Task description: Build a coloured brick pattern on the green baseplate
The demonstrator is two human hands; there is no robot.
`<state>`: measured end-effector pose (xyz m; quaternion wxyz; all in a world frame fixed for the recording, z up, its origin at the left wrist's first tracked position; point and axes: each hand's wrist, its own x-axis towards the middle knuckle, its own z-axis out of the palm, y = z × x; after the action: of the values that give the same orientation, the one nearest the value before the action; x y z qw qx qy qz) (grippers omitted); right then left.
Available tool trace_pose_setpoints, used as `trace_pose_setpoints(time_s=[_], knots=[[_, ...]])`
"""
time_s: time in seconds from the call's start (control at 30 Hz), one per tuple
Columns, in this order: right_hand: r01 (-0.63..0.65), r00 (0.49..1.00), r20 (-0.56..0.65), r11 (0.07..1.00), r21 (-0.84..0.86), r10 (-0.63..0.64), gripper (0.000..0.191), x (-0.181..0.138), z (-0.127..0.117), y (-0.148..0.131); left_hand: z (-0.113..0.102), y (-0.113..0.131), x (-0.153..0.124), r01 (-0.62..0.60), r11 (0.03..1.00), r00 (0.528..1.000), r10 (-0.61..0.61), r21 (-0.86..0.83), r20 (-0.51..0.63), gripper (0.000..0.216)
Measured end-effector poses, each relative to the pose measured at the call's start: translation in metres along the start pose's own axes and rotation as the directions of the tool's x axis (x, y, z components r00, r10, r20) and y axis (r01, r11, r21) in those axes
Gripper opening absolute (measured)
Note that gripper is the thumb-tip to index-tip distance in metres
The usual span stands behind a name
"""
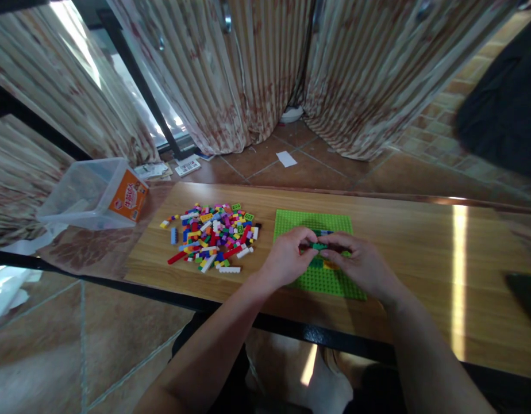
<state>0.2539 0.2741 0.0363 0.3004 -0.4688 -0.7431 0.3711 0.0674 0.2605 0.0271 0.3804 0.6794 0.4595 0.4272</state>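
Left hand [289, 256]: fingers curled in, the tips pinched on one end of a green brick [319, 246].
Right hand [360, 261]: likewise curled, thumb and fingertips closed on the other end of the same brick.
Green brick: small and dark, held between both hands just above the middle of the baseplate [312, 221].
Baseplate: bright green, studded, flat on the table [420, 241]; a few bricks already sat on it under the hands, partly hidden.
Pile of bricks [214, 236]: loose and many-coloured, just left of the baseplate.
Plastic box [93, 192]: clear with an orange label, off the table's far left corner.
Curtains [248, 69]: striped, hanging beyond the table.
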Motion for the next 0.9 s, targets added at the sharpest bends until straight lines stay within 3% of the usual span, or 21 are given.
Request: trace_pose_setpoints(time_s=[0.3, 0.67, 0.9], knots=[[0.035, 0.999, -0.009, 0.960, -0.276, -0.039, 0.024, -0.001, 0.001, 0.014, -0.003, 0.004, -0.001, -0.094, 0.869, 0.988, 0.023, 0.486, 0.150, 0.022], [-0.049, 0.995, -0.097, 0.965, -0.257, 0.025, 0.022, -0.004, -0.002, 0.010, 0.010, 0.000, 0.001, -0.110, 0.763, 0.991, 0.034, 0.637, 0.130, 0.019], [-0.307, 0.931, -0.268, 0.929, -0.207, 0.248, 0.025, -0.001, -0.005, 0.020, 0.012, 0.000, 0.000, -0.099, 0.766, 0.993, 0.035, 0.636, 0.112, 0.020]])
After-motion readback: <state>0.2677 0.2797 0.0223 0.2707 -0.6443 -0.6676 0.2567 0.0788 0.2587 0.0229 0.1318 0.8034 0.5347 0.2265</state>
